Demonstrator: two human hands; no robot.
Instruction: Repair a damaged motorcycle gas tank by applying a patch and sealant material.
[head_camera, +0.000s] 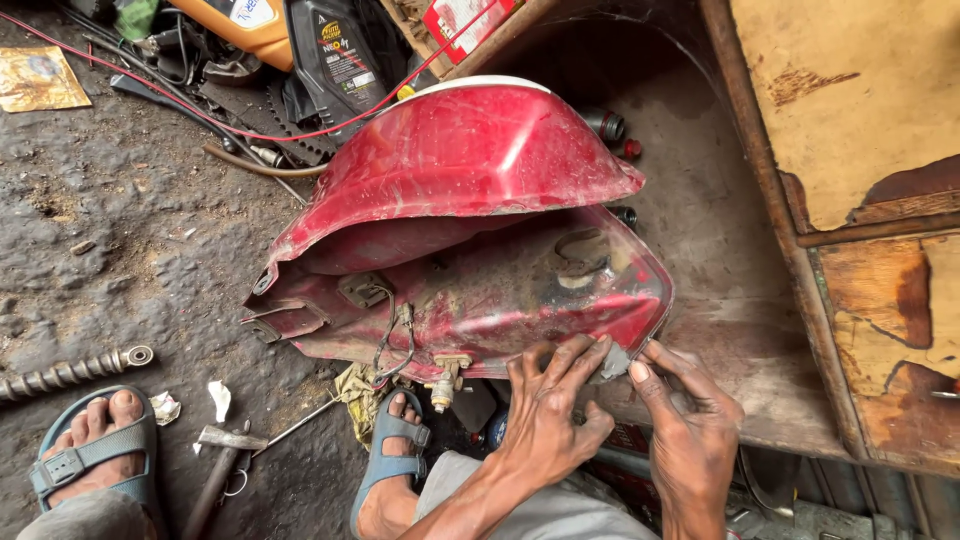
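Head view shows a red motorcycle fuel tank lying upturned on the ground, its rusty underside facing the person. Left hand lies flat with fingers spread on the tank's near lower edge, gripping nothing. Right hand sits just beside it, thumb and forefinger narrowed onto the tank's corner seam; whether anything small is pinched there cannot be told. A brass fuel tap projects just left of the left hand. A hammer lies well to the left. Judgement: steady flat pressure from the left hand should stop the tank rocking while the right works the seam.
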